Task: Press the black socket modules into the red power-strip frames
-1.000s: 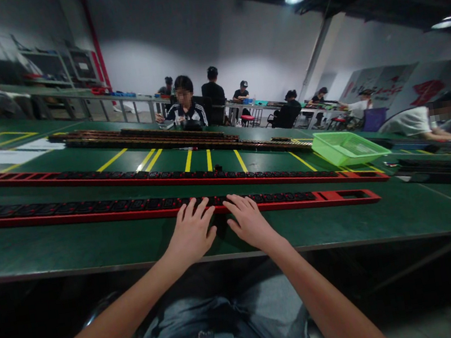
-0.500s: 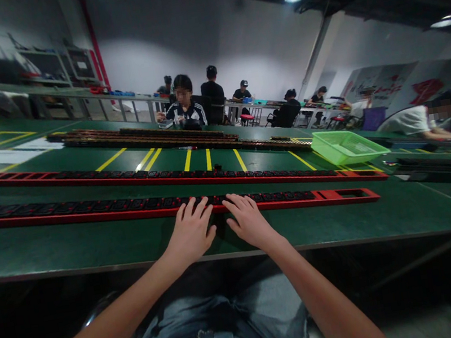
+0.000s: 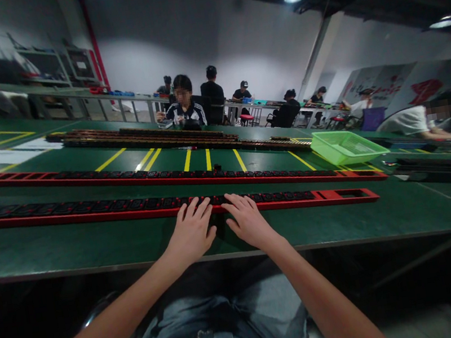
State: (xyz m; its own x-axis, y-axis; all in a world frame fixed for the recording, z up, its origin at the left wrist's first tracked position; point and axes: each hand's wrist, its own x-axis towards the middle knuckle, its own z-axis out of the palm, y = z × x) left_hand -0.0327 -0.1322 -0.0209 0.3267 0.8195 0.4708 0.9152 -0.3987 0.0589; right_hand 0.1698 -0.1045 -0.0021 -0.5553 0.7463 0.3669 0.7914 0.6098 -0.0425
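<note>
A long red strip-shaped frame (image 3: 332, 196) lies across the green table in front of me, with a row of square black parts (image 3: 98, 205) set in it. My left hand (image 3: 193, 232) rests its fingertips on the middle of this row, fingers somewhat spread. Just to the right, my right hand (image 3: 252, 223) touches the same frame, its fingers also stretched out. Neither hand visibly grips anything, though the parts under the fingertips are hidden. Behind it lies a second red frame (image 3: 348, 174), roughly parallel, also carrying black parts, with open slots at its left end.
Long dark brown strips (image 3: 148, 139) are stacked farther back. A light green plastic basket (image 3: 352, 156) stands right of them. Paper sheets (image 3: 1, 157) lie at the left. Yellow tape lines mark the table (image 3: 92, 244). Other people sit around, including one at the right (image 3: 406, 120).
Almost nothing differs. The fingers of my right hand have shifted very slightly left on the near frame; my left hand stays in place.
</note>
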